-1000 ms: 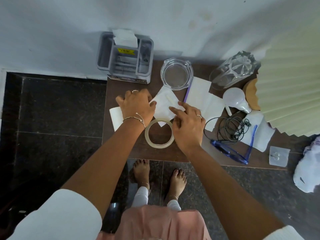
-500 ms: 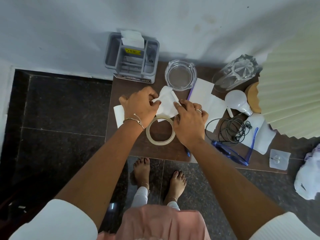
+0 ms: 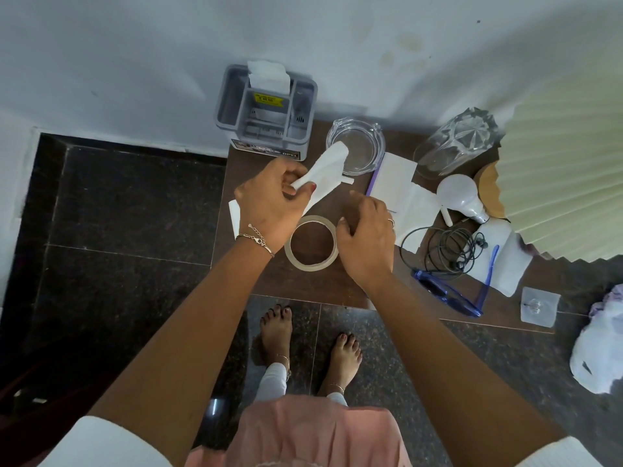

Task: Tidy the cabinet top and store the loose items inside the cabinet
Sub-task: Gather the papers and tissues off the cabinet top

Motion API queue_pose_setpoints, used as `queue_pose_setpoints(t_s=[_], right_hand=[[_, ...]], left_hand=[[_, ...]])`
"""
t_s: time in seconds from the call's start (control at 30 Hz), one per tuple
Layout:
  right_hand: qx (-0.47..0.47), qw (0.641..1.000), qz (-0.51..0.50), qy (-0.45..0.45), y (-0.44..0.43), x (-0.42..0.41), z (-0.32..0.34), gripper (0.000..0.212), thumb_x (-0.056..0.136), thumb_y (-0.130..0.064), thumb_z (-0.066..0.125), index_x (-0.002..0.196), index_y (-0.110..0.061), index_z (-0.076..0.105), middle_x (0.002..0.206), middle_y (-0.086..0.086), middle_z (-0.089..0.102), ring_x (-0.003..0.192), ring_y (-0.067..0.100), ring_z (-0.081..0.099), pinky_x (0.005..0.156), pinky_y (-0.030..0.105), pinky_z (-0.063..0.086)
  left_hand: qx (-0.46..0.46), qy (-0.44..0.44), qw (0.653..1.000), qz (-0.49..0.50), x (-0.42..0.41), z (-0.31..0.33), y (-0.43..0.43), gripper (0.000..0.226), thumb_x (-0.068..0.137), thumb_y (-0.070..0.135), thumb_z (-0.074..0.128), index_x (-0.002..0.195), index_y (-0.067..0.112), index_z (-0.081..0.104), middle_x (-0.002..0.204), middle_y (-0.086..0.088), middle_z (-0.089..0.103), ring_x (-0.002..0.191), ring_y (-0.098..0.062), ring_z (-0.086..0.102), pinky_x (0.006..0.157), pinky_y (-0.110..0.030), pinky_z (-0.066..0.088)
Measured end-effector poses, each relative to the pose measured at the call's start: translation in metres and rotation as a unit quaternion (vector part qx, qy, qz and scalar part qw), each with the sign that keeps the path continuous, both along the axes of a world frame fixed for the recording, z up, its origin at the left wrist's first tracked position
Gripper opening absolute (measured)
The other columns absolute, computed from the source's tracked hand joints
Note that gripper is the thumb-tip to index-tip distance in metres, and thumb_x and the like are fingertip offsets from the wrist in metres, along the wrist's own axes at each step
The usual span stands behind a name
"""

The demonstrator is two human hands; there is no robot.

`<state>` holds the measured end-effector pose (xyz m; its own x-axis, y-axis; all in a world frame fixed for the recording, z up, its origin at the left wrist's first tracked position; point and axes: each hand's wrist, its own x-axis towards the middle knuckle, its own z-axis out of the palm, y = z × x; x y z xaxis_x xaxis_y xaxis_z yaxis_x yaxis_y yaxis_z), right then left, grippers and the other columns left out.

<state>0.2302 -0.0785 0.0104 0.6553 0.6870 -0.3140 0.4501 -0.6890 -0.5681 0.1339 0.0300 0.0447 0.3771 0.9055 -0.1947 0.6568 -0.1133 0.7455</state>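
Observation:
The brown cabinet top (image 3: 323, 284) carries many loose items. My left hand (image 3: 269, 203) pinches a folded white tissue (image 3: 325, 173) and holds it lifted above the surface. To its right, my right hand (image 3: 365, 237) hovers with fingers apart and nothing in it, just beside a clear tape roll (image 3: 310, 242) lying flat. Another white paper (image 3: 234, 217) pokes out from under my left hand. More white papers (image 3: 397, 187) with a purple pen (image 3: 375, 178) lie right of my hands.
A grey organiser (image 3: 266, 112) stands at the back left against the wall. A glass ashtray (image 3: 360, 150), a tipped glass jug (image 3: 455, 143), a white bulb (image 3: 460, 197), black earphones (image 3: 445, 247), blue glasses (image 3: 451, 298) and a pleated lampshade (image 3: 566, 170) fill the right side.
My left hand has lifted the folded tissue off the cabinet top. My right hand has let go of it and drawn back toward the tape roll.

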Motion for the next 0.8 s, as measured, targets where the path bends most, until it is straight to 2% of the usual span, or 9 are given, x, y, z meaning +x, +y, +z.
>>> queue_pose_setpoints(t_s=[0.07, 0.1, 0.17, 0.23, 0.3, 0.37, 0.5, 0.67, 0.8], right_hand=[[0.075, 0.981, -0.109, 0.140, 0.004, -0.004, 0.008, 0.051, 0.092, -0.026, 0.060, 0.139, -0.022, 0.041, 0.135, -0.002, 0.049, 0.120, 0.014, 0.051, 0.100, 0.030, 0.045], [0.119, 0.951, -0.176, 0.225, 0.007, -0.006, 0.012, 0.054, 0.091, -0.026, 0.062, 0.140, -0.020, 0.040, 0.135, -0.003, 0.050, 0.119, 0.012, 0.052, 0.098, 0.026, 0.045], [0.188, 0.854, -0.293, 0.387, 0.011, -0.009, 0.021, 0.061, 0.090, -0.029, 0.065, 0.143, -0.015, 0.037, 0.134, 0.002, 0.053, 0.119, 0.013, 0.055, 0.093, 0.022, 0.046], [0.224, 0.757, -0.356, 0.500, 0.013, -0.010, 0.025, 0.057, 0.090, -0.032, 0.064, 0.138, -0.010, 0.044, 0.130, 0.006, 0.060, 0.115, 0.019, 0.060, 0.091, 0.026, 0.050], [0.236, 0.719, -0.374, 0.537, 0.011, -0.010, 0.026, 0.039, 0.090, -0.030, 0.065, 0.123, -0.010, 0.058, 0.119, 0.008, 0.067, 0.108, 0.023, 0.064, 0.092, 0.032, 0.053], [0.232, 0.727, -0.366, 0.534, 0.008, -0.014, 0.029, 0.033, 0.088, -0.021, 0.067, 0.118, -0.009, 0.061, 0.111, 0.008, 0.069, 0.103, 0.022, 0.065, 0.085, 0.031, 0.055], [0.212, 0.795, -0.313, 0.475, 0.004, -0.018, 0.031, 0.031, 0.085, -0.005, 0.069, 0.114, -0.013, 0.063, 0.104, 0.006, 0.070, 0.095, 0.017, 0.069, 0.070, 0.023, 0.054], [0.222, 0.849, -0.225, 0.423, 0.000, -0.024, 0.031, 0.023, 0.087, -0.002, 0.064, 0.104, -0.018, 0.066, 0.111, 0.006, 0.069, 0.105, 0.023, 0.066, 0.076, 0.029, 0.054], [0.204, 0.910, -0.148, 0.329, 0.003, -0.030, 0.039, 0.026, 0.088, -0.004, 0.061, 0.110, -0.017, 0.068, 0.107, -0.002, 0.070, 0.091, 0.020, 0.064, 0.082, 0.034, 0.053]], left_hand=[[-0.113, -0.107, 0.985, 0.069, 0.001, 0.010, -0.001, 0.027, 0.082, 0.019, 0.073, 0.105, 0.013, 0.061, 0.094, 0.007, 0.068, 0.073, -0.003, 0.067, 0.071, -0.026, 0.058], [-0.184, -0.167, 0.962, 0.111, 0.000, 0.014, -0.003, 0.028, 0.083, 0.015, 0.072, 0.107, 0.011, 0.059, 0.093, 0.005, 0.068, 0.072, -0.004, 0.068, 0.068, -0.023, 0.057], [-0.317, -0.271, 0.891, 0.181, -0.004, 0.019, -0.008, 0.027, 0.085, 0.011, 0.069, 0.109, 0.011, 0.057, 0.091, 0.002, 0.070, 0.075, -0.009, 0.071, 0.073, -0.026, 0.058], [-0.390, -0.329, 0.832, 0.220, -0.009, 0.018, -0.016, 0.027, 0.086, 0.010, 0.067, 0.111, 0.011, 0.057, 0.098, -0.004, 0.071, 0.083, -0.016, 0.071, 0.079, -0.031, 0.058], [-0.416, -0.327, 0.818, 0.227, -0.015, 0.016, -0.025, 0.030, 0.087, 0.010, 0.066, 0.115, 0.010, 0.057, 0.105, -0.009, 0.071, 0.085, -0.018, 0.071, 0.080, -0.032, 0.058], [-0.415, -0.299, 0.831, 0.218, -0.021, 0.014, -0.033, 0.032, 0.086, 0.010, 0.067, 0.116, 0.010, 0.060, 0.104, -0.006, 0.072, 0.085, -0.016, 0.071, 0.078, -0.030, 0.059], [-0.401, -0.250, 0.857, 0.206, -0.032, 0.012, -0.038, 0.036, 0.082, 0.015, 0.073, 0.116, 0.014, 0.063, 0.110, -0.002, 0.071, 0.103, -0.019, 0.067, 0.080, -0.032, 0.057], [-0.402, -0.269, 0.845, 0.227, -0.036, 0.020, -0.034, 0.019, 0.087, 0.020, 0.067, 0.106, 0.020, 0.067, 0.105, -0.001, 0.072, 0.102, -0.015, 0.066, 0.078, -0.029, 0.055], [-0.421, -0.274, 0.833, 0.231, -0.040, 0.020, -0.031, 0.019, 0.091, 0.020, 0.061, 0.110, 0.017, 0.065, 0.107, -0.005, 0.071, 0.104, -0.020, 0.067, 0.075, -0.029, 0.056]])
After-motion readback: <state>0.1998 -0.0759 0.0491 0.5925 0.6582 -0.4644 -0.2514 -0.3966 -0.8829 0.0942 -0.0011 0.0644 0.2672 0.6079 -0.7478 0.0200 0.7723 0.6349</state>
